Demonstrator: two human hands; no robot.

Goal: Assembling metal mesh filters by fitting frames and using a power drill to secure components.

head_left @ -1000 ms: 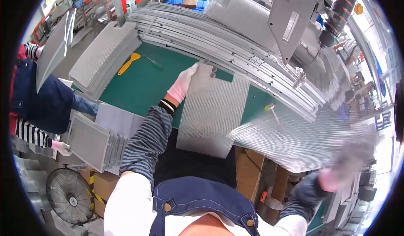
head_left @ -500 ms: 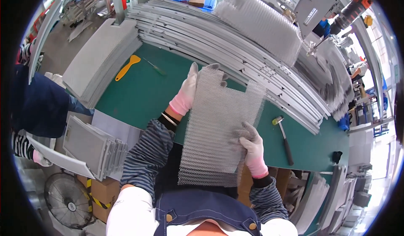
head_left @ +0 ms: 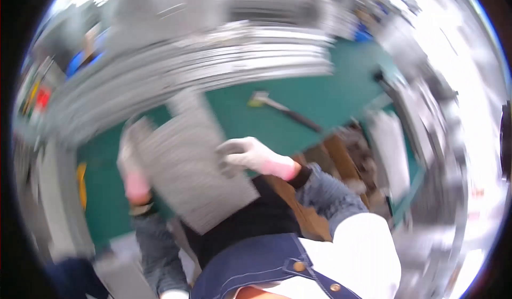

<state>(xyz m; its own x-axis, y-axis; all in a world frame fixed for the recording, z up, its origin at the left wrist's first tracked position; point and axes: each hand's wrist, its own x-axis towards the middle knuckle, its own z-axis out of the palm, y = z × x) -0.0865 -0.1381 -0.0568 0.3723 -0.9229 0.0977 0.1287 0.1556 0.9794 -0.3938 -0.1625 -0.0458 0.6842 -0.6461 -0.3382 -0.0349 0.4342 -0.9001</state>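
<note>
A grey expanded-metal mesh sheet [head_left: 194,171] hangs tilted in front of my body, above the green table, smeared by motion. My left hand [head_left: 132,152], in a pale glove with a pink cuff, grips its left edge near the far corner; its fingers are partly behind the mesh. At the right edge, my gloved right hand [head_left: 248,157] has its fingers curled onto the sheet. A notch shows in the sheet's far edge. To the right, a hammer [head_left: 288,112] with a dark handle lies on the table.
Long grey metal strips [head_left: 256,53] lie stacked across the table's [head_left: 341,91] far side. A yellow scraper [head_left: 81,184] is at the left, beside a blurred grey stack [head_left: 58,192]. An open cardboard box [head_left: 341,165] stands below the table edge at the right.
My view has swung to the right, so the table and tools appear shifted left and turned. The mesh sheet has tilted, with both hands still on it.
</note>
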